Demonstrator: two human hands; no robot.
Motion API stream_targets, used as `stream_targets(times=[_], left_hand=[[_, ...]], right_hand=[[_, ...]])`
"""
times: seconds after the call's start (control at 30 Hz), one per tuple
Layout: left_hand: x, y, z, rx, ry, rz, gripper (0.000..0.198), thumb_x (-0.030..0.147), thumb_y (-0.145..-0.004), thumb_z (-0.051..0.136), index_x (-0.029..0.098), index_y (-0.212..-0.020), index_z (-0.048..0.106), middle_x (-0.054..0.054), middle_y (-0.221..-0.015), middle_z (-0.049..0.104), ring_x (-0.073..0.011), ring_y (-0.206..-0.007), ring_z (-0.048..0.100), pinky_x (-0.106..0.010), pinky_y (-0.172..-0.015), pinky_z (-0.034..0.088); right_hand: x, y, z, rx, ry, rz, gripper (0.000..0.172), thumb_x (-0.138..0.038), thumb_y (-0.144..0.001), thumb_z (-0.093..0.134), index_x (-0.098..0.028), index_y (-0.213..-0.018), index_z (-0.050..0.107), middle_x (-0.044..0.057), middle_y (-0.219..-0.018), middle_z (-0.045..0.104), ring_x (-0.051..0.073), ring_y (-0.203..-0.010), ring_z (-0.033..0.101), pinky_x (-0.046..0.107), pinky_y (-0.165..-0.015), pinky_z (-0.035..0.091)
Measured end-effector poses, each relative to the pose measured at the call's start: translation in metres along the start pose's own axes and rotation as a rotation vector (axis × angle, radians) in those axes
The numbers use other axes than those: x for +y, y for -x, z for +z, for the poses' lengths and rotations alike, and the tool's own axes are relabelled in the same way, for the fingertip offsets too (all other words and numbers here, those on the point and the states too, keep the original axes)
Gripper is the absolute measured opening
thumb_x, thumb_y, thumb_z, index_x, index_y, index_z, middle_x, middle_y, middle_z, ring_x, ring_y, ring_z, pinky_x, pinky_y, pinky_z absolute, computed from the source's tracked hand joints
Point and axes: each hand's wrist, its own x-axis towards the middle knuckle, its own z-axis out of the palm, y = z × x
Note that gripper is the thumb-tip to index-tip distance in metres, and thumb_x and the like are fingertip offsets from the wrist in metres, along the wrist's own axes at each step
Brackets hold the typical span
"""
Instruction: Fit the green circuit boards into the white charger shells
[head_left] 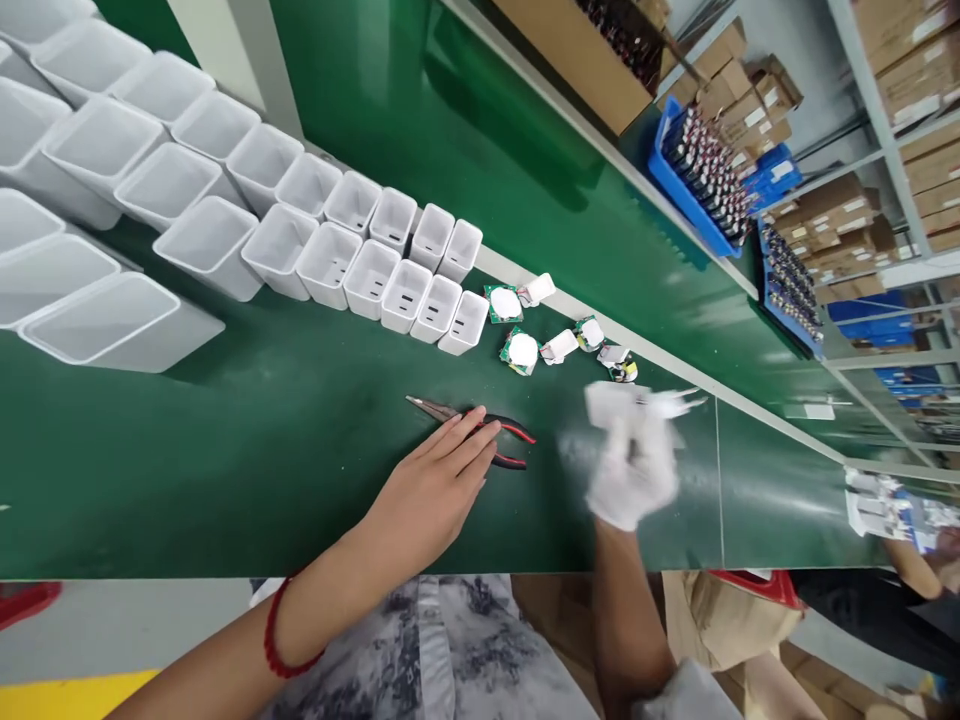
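Note:
My left hand (442, 475) is bare and lies with its fingers stretched out over long-nose pliers (435, 407). The pliers have red and black handles and rest on the green table, jaws to the left; the fingers cover their middle. My right hand (634, 470) wears a white glove and is blurred by motion. Its fingers are closed on a white plastic part (611, 403), whose exact shape is smeared. Just beyond it are small circuit boards (520, 350) with white round tops, and little white blocks (560, 346) joined by wires.
Rows of white open-topped plastic cases (326, 262) stand at the left and back on the green table (300, 470). A raised strip (600, 325) runs behind the boards. Blue trays (694, 180) of small parts sit farther back. Another person's hand (907, 560) is at far right.

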Motion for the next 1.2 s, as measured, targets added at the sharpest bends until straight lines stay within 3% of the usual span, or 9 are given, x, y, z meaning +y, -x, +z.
stream_targets(times=[0.13,0.23,0.33,0.6,0.73,0.83,0.9,1.07,1.2], left_hand=[[-0.001,-0.001,-0.002,0.007,-0.02,0.004,0.036,0.015,-0.097,0.043,0.009,-0.126,0.063,-0.009,-0.14,0.06,-0.0299,-0.139,0.046,-0.045,-0.112,0.047],[-0.001,-0.003,-0.001,0.036,-0.013,-0.001,0.036,0.016,-0.098,0.044,0.008,-0.128,0.062,-0.01,-0.14,0.06,-0.029,-0.138,0.047,-0.045,-0.111,0.047],[-0.002,-0.003,0.0,0.055,0.015,0.005,0.035,0.017,-0.098,0.045,0.011,-0.128,0.062,-0.008,-0.141,0.059,-0.0274,-0.139,0.046,-0.044,-0.113,0.046],[-0.003,-0.003,0.001,0.015,0.027,0.001,0.035,0.017,-0.098,0.045,0.012,-0.13,0.061,-0.007,-0.142,0.058,-0.0261,-0.142,0.042,-0.043,-0.116,0.043],[-0.003,-0.002,0.001,0.002,0.075,-0.026,0.035,0.018,-0.098,0.046,0.013,-0.13,0.061,-0.006,-0.143,0.058,-0.026,-0.142,0.041,-0.044,-0.117,0.043],[-0.002,-0.002,0.001,0.014,0.116,-0.048,0.037,0.019,-0.098,0.045,0.016,-0.133,0.059,-0.005,-0.142,0.058,-0.0257,-0.142,0.041,-0.045,-0.117,0.042],[-0.001,-0.003,0.0,0.02,0.105,-0.052,0.037,0.019,-0.098,0.045,0.016,-0.132,0.06,-0.005,-0.142,0.058,-0.0259,-0.142,0.042,-0.045,-0.117,0.042],[0.002,-0.005,-0.001,0.015,0.003,-0.019,0.035,0.022,-0.098,0.045,0.011,-0.126,0.064,-0.008,-0.141,0.059,-0.0287,-0.139,0.045,-0.047,-0.114,0.045],[0.002,-0.005,0.003,0.05,-0.028,-0.004,0.036,0.024,-0.099,0.045,0.01,-0.125,0.064,-0.01,-0.139,0.061,-0.0301,-0.137,0.048,-0.049,-0.112,0.047]], right_hand=[[-0.001,0.007,0.01,-0.173,-0.099,-0.052,0.029,-0.028,-0.094,0.055,-0.025,-0.12,0.068,0.01,-0.124,0.069,0.023,-0.109,0.07,0.035,-0.089,0.059],[0.002,0.008,0.014,-0.101,-0.158,-0.042,0.033,-0.03,-0.091,0.063,-0.023,-0.123,0.065,0.01,-0.121,0.071,0.021,-0.1,0.074,0.034,-0.086,0.061],[0.006,0.006,0.014,-0.058,-0.114,-0.143,0.032,-0.028,-0.092,0.063,-0.023,-0.123,0.065,0.01,-0.121,0.072,0.021,-0.104,0.072,0.033,-0.088,0.061],[0.009,0.008,0.014,-0.127,-0.131,-0.148,0.037,-0.023,-0.094,0.056,-0.026,-0.131,0.062,0.008,-0.127,0.068,0.02,-0.111,0.069,0.032,-0.091,0.059],[0.009,0.012,0.015,-0.182,-0.24,0.007,0.047,-0.028,-0.093,0.057,-0.023,-0.14,0.053,0.011,-0.13,0.066,0.022,-0.114,0.068,0.036,-0.096,0.057],[0.009,0.007,0.012,-0.226,-0.212,0.064,0.039,-0.035,-0.091,0.058,-0.023,-0.127,0.065,0.012,-0.129,0.067,0.025,-0.116,0.066,0.039,-0.099,0.055],[0.004,-0.001,0.006,-0.271,-0.275,0.19,0.035,-0.039,-0.088,0.061,-0.022,-0.116,0.072,0.012,-0.125,0.069,0.027,-0.115,0.066,0.042,-0.1,0.053],[-0.031,-0.028,-0.021,-0.249,-1.099,0.785,0.04,-0.048,-0.085,0.067,-0.019,-0.112,0.072,0.006,-0.105,0.075,0.02,-0.094,0.072,0.037,-0.088,0.059],[-0.06,-0.037,-0.032,-0.434,-1.566,1.025,0.03,-0.042,-0.078,0.077,-0.022,-0.101,0.074,0.001,-0.102,0.076,0.015,-0.084,0.072,0.028,-0.081,0.061]])
